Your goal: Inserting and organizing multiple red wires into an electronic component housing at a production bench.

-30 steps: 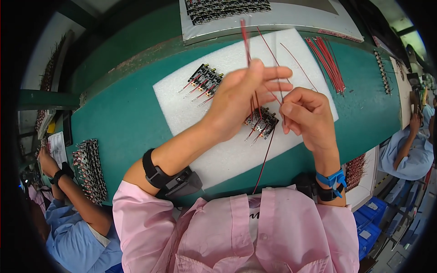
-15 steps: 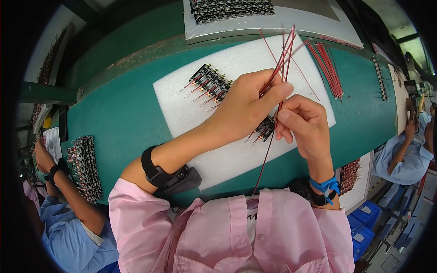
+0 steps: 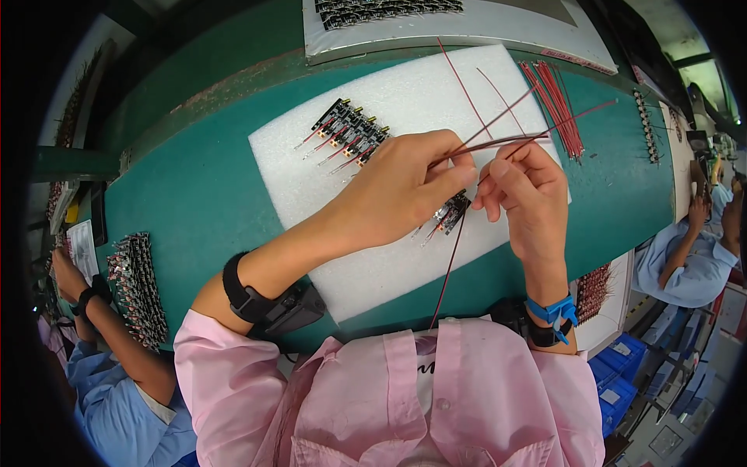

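My left hand [image 3: 412, 177] is closed around a few thin dark red wires, which stick out to the right over the white foam sheet [image 3: 373, 284]. Close beside it, my right hand [image 3: 531, 187] pinches a red wire [image 3: 449, 274] between thumb and fingers. One length of wire hangs down toward my chest; another runs up to the right past the fingers. A row of small black circuit boards [image 3: 350, 128] with short red leads lies on the foam. My left hand covers its middle, and the near end shows below the fingers.
Two loose red wires [image 3: 465, 87] lie on the foam. A bundle of red wires [image 3: 559, 113] rests on the green mat [image 3: 202, 187]. Stacked circuit boards [image 3: 138, 288] stand at left, others on a white board [image 3: 373, 35] at the back. People in blue work at both sides.
The wires in my left hand have swung from pointing away to pointing right. My right hand has stayed close to the left, its pinched wire now angled up to the right.
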Motion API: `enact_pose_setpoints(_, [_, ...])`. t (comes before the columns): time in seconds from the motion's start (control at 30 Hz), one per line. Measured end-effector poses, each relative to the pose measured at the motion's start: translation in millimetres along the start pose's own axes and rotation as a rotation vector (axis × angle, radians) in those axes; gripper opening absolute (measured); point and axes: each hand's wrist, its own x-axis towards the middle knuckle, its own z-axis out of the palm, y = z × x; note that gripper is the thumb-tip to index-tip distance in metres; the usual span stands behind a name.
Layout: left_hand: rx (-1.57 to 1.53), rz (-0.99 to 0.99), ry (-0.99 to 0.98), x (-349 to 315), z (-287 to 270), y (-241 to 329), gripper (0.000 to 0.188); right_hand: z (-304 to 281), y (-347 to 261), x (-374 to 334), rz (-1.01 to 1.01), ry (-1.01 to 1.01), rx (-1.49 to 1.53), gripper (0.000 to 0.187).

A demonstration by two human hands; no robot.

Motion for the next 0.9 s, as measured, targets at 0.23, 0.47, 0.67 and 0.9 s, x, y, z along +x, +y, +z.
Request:
enact_pose_setpoints(0.23, [-0.115,-0.036,-0.051,-1.2,2.4,-0.6,0.015,0.6,4.2,-1.3,-0.058,0.008,-0.111,0.009])
enact_pose_setpoints(0.47, [0.0,-0.038,-0.083,-2.2,2.0,3.9,0.014,-1.8,6.5,-5.1,-0.021,-0.013,-0.149,0.008])
enact_pose_setpoints(0.67, [0.227,0.055,-0.095,-4.0,3.5,-1.7,0.01,-7.7,11.1,-9.9,0.04,-0.057,-0.142,0.006])
enact_pose_setpoints(0.9, [0.412,0.197,-0.052,-1.4,0.1,-12.9,0.011,-3.2,18.0,-9.5,-0.043,-0.017,-0.277,0.007])
